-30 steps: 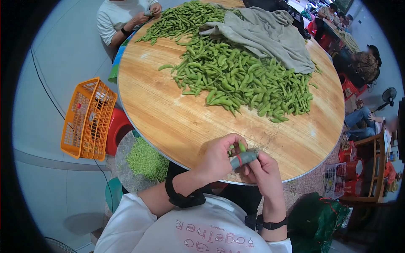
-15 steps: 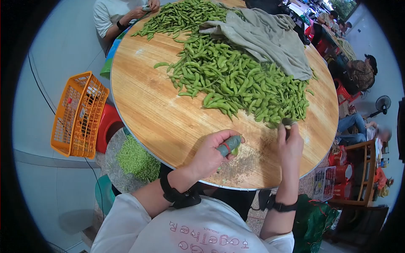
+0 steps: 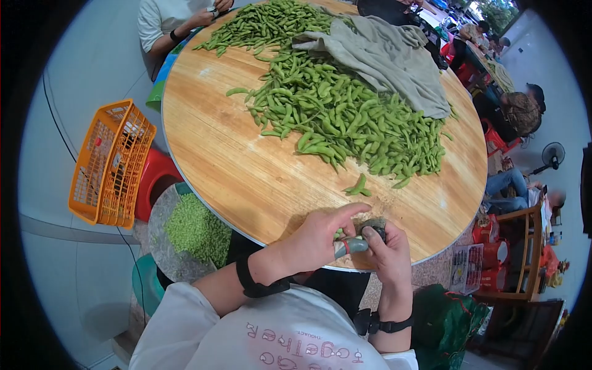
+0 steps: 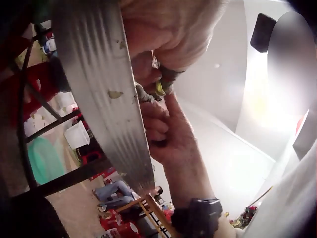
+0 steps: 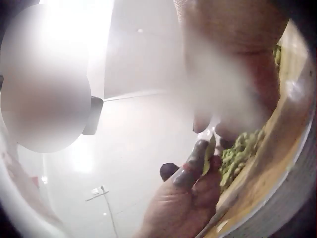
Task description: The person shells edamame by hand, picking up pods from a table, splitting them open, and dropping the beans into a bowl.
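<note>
My left hand (image 3: 311,240) is low over the near edge of the round table, its thumb covered by a grey sleeve (image 5: 190,168) with a red band. Thumb and fingers pinch a green soybean pod (image 5: 210,154). My right hand (image 3: 392,251) meets it from the other side, curled thumb and fingertips pinching at the pod's end. A dark cover (image 3: 375,227) shows on a right fingertip. A few loose pods (image 3: 357,186) lie just beyond the hands, in front of a large heap of pods (image 3: 345,117).
A grey cloth (image 3: 385,58) drapes over the heap on the wooden table (image 3: 209,135). At lower left, a basin of shelled beans (image 3: 200,234) stands beside a red stool (image 3: 153,179) and an orange crate (image 3: 114,163). Another person (image 3: 169,24) sits at the far left.
My right hand reached out to the heap's near edge, then came back to meet the left hand. A few pods now lie apart in front of the heap.
</note>
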Available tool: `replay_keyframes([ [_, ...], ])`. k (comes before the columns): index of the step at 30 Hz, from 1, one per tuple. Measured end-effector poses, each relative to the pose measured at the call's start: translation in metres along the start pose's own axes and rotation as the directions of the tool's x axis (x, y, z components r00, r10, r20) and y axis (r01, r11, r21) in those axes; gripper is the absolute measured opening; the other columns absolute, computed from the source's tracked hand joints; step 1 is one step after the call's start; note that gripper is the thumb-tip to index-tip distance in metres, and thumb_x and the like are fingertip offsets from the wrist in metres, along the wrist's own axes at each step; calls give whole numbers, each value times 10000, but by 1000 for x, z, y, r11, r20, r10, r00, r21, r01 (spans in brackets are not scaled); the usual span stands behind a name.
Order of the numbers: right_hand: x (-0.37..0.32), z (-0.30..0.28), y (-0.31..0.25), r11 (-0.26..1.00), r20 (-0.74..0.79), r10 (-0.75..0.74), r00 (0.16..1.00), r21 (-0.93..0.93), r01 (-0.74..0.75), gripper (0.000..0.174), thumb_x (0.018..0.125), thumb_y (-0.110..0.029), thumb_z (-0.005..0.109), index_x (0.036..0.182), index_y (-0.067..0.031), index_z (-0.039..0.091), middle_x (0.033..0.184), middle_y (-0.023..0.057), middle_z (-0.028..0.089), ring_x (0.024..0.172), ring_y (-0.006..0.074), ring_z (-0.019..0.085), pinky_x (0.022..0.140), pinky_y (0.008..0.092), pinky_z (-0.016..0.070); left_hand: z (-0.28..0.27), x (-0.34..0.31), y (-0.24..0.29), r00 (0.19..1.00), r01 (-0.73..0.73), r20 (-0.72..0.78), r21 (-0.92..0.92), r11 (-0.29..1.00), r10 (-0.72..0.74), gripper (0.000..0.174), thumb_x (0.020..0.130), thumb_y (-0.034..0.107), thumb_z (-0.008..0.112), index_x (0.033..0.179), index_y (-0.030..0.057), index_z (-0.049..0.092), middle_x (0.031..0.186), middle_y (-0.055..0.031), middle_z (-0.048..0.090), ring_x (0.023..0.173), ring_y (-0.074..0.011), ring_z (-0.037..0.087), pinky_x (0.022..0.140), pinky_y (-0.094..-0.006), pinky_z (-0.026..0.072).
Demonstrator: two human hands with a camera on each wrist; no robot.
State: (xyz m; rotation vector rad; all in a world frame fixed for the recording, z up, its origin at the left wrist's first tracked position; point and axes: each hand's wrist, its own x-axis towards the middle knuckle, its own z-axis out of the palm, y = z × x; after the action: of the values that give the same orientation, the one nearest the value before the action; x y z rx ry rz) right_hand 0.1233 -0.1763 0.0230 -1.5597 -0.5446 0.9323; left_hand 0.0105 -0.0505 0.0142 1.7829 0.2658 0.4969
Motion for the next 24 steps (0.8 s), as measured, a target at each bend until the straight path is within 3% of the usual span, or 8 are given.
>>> replay_keyframes([
  [3, -7, -1, 9, 996, 5, 54, 999, 75, -54, 117, 872, -148, 555, 847, -36, 580, 591, -55, 469, 474, 13, 364, 426, 170, 270, 3, -2, -5, 989, -135, 73, 69, 988, 129, 448, 723, 70, 646, 1155, 104, 534, 676, -45, 557, 616, -195, 578, 564, -276, 463],
  [5, -15, -1, 9, 967, 80, 166, 983, 181, -178, 129, 873, -165, 562, 805, -55, 559, 582, -59, 453, 438, 10, 334, 387, 170, 248, -2, -6, -8, 852, -514, 273, 281, 810, 446, 386, 693, 58, 623, 1076, 97, 593, 639, -39, 521, 551, -202, 560, 491, -286, 449],
  [6, -19, 0, 7, 967, 79, 161, 984, 186, -173, 129, 873, -165, 562, 805, -55, 559, 582, -59, 453, 438, 10, 334, 387, 170, 248, -5, -6, -8, 850, -518, 279, 283, 807, 447, 386, 693, 58, 623, 1076, 97, 593, 639, -39, 521, 551, -202, 560, 491, -286, 449],
  [8, -26, 1, 4, 879, 203, 266, 942, 350, -324, 147, 877, -176, 560, 780, -69, 532, 571, -63, 429, 415, 6, 302, 359, 163, 226, -8, -8, -7, 732, -663, 336, 151, 733, 592, 339, 668, 43, 607, 1004, 82, 627, 631, -28, 506, 510, -180, 537, 438, -286, 422],
  [15, -26, 0, 2, 639, 431, 241, 870, 604, -476, 157, 882, -178, 552, 776, -75, 497, 525, -66, 365, 398, 9, 303, 327, 151, 236, -16, -7, 15, 712, -674, 334, 81, 734, 617, 274, 705, 51, 572, 975, 57, 613, 665, -32, 487, 552, -184, 534, 478, -291, 447],
  [19, -17, 5, -1, 625, 367, 211, 906, 662, -414, 153, 883, -170, 549, 781, -66, 500, 517, -60, 367, 392, 16, 304, 334, 155, 238, -24, 0, 16, 781, -572, 410, 164, 804, 472, 343, 649, 5, 626, 989, 35, 593, 750, -75, 531, 663, -236, 562, 552, -296, 455],
  [21, -12, 6, -2, 803, 197, 195, 961, 531, -272, 141, 888, -159, 538, 791, -62, 507, 519, -55, 374, 392, 24, 305, 346, 163, 237, -23, 2, 15, 801, -532, 435, 198, 823, 412, 366, 640, 11, 642, 999, 32, 571, 780, -86, 533, 712, -250, 565, 593, -298, 459],
  [24, -1, 7, 6, 792, 172, 182, 968, 557, -248, 138, 889, -154, 534, 802, -51, 506, 523, -52, 376, 387, 33, 301, 354, 169, 231, -18, 3, 12, 886, -333, 405, 218, 917, 226, 410, 621, 37, 676, 1003, 38, 526, 795, -99, 532, 757, -268, 562, 638, -308, 460],
])
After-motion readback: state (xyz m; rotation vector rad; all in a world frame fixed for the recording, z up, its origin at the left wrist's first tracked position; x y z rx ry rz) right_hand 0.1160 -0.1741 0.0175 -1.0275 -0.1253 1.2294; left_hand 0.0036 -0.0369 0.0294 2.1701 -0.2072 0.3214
